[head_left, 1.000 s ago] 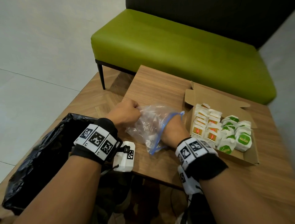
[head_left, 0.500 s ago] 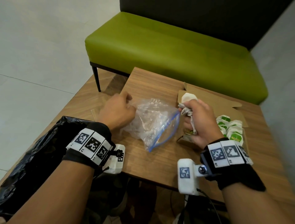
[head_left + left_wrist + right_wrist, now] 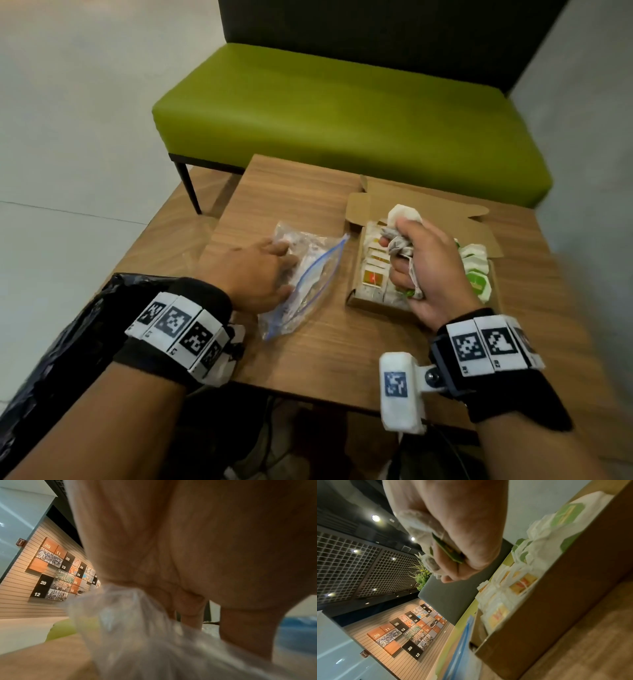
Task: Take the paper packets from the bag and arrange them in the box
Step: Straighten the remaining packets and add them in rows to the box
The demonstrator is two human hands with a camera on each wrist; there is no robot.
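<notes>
A clear zip bag [image 3: 308, 274] with a blue seal lies on the wooden table [image 3: 325, 349], its mouth facing the box. My left hand [image 3: 260, 274] grips the bag's closed end; the left wrist view shows the crumpled plastic bag [image 3: 137, 635] bunched under my fingers. My right hand [image 3: 418, 263] holds a fistful of white paper packets [image 3: 402, 219] above the open cardboard box [image 3: 363, 301]. In the right wrist view a green label of the packets [image 3: 448, 549] shows inside the fist. Rows of packets with orange labels [image 3: 373, 274] and green labels [image 3: 478, 281] fill the box.
A green bench [image 3: 342, 113] stands behind the table. A black plastic sack [image 3: 54, 359] lies at my left forearm. The box's flaps [image 3: 428, 209] stand open toward the bench.
My right hand came out of the bag with a bunch of packets and moved right, over the box. My left hand kept hold of the bag, which now lies flatter.
</notes>
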